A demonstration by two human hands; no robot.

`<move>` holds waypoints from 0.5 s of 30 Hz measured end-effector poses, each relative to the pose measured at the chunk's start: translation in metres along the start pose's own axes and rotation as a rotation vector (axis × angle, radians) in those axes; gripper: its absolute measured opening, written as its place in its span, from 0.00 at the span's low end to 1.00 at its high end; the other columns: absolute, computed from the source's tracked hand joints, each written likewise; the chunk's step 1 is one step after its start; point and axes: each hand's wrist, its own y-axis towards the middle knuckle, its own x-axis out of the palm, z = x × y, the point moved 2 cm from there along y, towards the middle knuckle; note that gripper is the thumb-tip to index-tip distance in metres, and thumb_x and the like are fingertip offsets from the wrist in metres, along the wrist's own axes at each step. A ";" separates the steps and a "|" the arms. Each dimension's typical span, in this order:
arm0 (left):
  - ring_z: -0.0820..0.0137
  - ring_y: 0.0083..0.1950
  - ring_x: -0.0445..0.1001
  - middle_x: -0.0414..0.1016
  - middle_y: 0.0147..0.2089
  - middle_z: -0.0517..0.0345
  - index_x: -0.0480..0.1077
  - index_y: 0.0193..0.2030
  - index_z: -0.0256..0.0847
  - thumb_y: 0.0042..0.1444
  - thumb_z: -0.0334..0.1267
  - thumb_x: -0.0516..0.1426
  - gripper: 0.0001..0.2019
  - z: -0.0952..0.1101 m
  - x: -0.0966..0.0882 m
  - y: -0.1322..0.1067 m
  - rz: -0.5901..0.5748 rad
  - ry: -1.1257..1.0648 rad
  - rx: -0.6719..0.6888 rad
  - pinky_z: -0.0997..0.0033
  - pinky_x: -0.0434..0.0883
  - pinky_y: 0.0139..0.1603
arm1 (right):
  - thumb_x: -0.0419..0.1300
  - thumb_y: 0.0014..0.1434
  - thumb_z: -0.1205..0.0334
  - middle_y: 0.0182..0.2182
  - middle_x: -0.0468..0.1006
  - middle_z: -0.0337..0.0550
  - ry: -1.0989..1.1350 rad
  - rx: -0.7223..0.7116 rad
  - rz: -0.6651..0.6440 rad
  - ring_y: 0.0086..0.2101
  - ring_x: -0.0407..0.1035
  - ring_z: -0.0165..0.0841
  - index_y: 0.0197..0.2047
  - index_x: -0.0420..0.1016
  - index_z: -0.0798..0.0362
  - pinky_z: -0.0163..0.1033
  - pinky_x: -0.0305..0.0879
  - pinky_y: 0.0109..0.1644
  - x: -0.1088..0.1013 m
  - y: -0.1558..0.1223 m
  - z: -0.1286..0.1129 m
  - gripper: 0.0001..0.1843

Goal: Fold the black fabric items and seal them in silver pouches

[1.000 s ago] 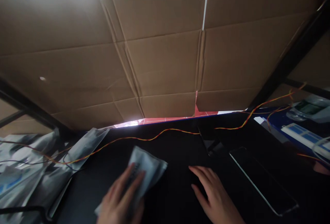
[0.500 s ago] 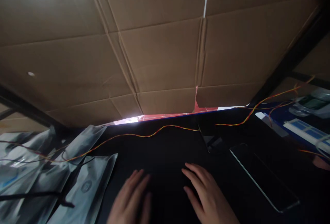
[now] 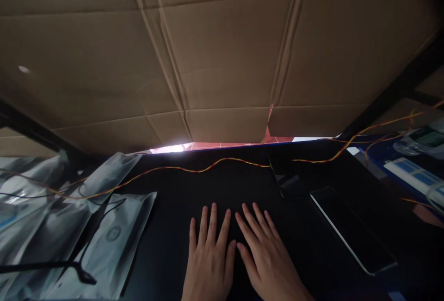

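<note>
My left hand (image 3: 208,254) lies flat on the black table mat (image 3: 180,199), fingers stretched out and holding nothing. My right hand (image 3: 265,257) lies flat right beside it, fingers spread, also holding nothing; the two hands nearly touch. A grey foil pouch (image 3: 111,236) rests on the mat to the left of my left hand. A dark phone-like slab (image 3: 350,229) with a pale edge lies to the right of my right hand, and a smaller black device (image 3: 289,181) sits just beyond it.
A wall of brown cardboard (image 3: 222,51) stands behind the table. A red-and-yellow twisted wire (image 3: 208,169) runs across the back. Several more foil pouches (image 3: 41,208) pile at the left with a black cable (image 3: 52,266). Blue-and-white parts (image 3: 409,174) lie at far right.
My left hand let go of the grey pouch, which now lies at the left. Both hands moved together and flattened on the mat, fingers stretched out.
</note>
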 end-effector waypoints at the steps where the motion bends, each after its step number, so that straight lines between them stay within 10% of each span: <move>1: 0.45 0.83 0.59 0.58 0.84 0.42 0.48 0.86 0.47 0.74 0.37 0.51 0.36 0.001 0.000 0.000 -0.002 -0.004 -0.003 0.34 0.65 0.75 | 0.56 0.78 0.60 0.81 0.54 0.47 0.006 0.002 -0.003 0.78 0.53 0.53 0.86 0.42 0.46 0.67 0.67 0.75 -0.001 0.000 0.000 0.41; 15: 0.43 0.83 0.59 0.59 0.84 0.41 0.50 0.85 0.46 0.74 0.36 0.52 0.35 -0.001 -0.001 0.002 -0.011 -0.042 0.005 0.33 0.62 0.76 | 0.56 0.79 0.60 0.81 0.54 0.44 0.039 0.036 -0.007 0.78 0.51 0.50 0.85 0.50 0.46 0.64 0.65 0.76 -0.003 0.000 -0.001 0.37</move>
